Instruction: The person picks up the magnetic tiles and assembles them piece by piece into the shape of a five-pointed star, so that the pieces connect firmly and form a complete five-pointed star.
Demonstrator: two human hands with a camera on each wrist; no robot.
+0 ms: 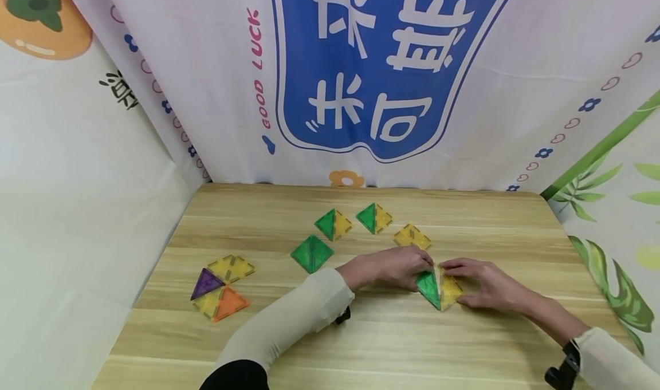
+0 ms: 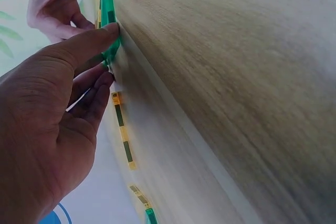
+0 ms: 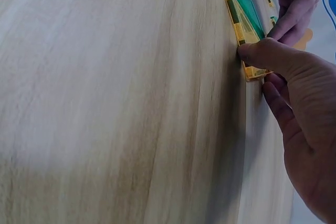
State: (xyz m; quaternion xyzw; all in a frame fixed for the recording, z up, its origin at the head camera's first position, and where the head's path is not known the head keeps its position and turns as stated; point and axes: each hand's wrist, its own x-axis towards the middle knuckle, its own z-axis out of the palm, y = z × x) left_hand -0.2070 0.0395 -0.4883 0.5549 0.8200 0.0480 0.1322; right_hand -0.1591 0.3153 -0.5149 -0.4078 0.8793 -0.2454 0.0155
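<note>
Right of the table's middle, a green triangle tile [image 1: 429, 290] and a yellow triangle tile [image 1: 451, 290] lie side by side, their long edges close together. The left hand [image 1: 404, 266] pinches the green tile at its outer edge, thumb on the near side in the left wrist view. On the yellow tile's outer side, the right hand [image 1: 487, 285] grips with thumb and fingers. From the right wrist, the yellow tile [image 3: 248, 35] shows under the right thumb, with the green tile [image 3: 247, 9] beyond it.
Behind the hands lie a yellow pair [image 1: 412, 237], two green-and-yellow pairs [image 1: 374, 218] [image 1: 333, 224] and a green pair [image 1: 311, 253]. At the left of the wooden table [image 1: 387, 350], yellow, purple [image 1: 206, 284] and orange tiles [image 1: 230, 304] form a partial ring.
</note>
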